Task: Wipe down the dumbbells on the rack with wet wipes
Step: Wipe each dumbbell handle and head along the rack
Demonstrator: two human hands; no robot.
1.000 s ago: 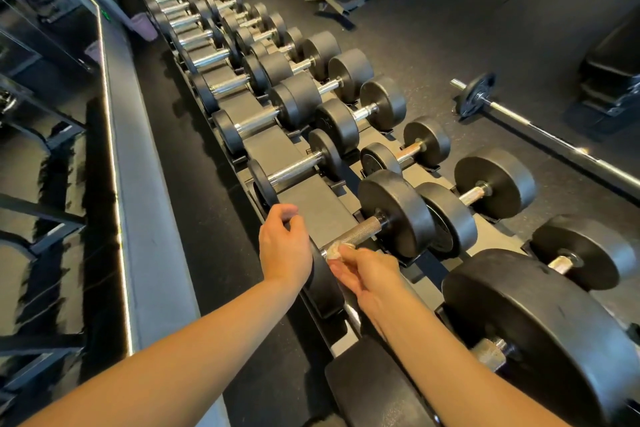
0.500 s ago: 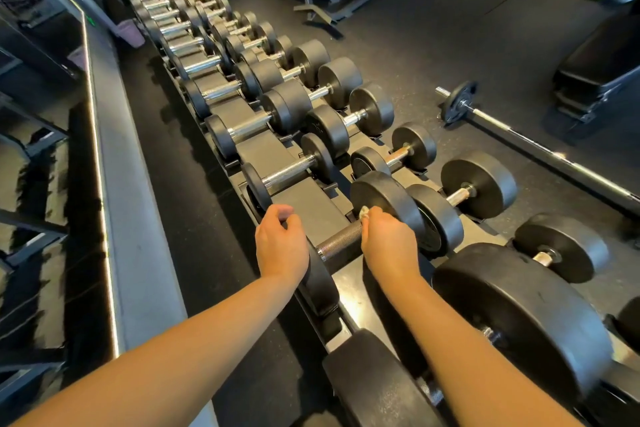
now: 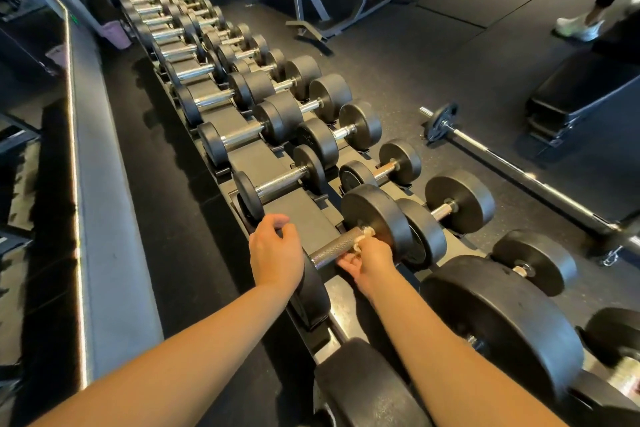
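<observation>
A long rack [image 3: 294, 215] holds two rows of black dumbbells with chrome handles. The nearest upper-row dumbbell [image 3: 377, 215] has a knurled handle. My left hand [image 3: 275, 253] grips the rim of its near end plate, fingers curled over the edge. My right hand [image 3: 369, 260] is under the handle's far end and holds a small white wet wipe [image 3: 363, 236] wrapped against the bar next to the far plate.
A barbell [image 3: 519, 170] lies on the dark floor to the right. A flat bench [image 3: 585, 94] stands at the right, with a person's foot [image 3: 576, 28] beyond it. A bench frame [image 3: 318, 3] is at the back. A mirror wall and ledge [image 3: 104, 218] run along the left.
My right hand has turned from on top of the handle to beneath it, keeping the wipe on the bar near the far plate. The left hand stays on the near plate.
</observation>
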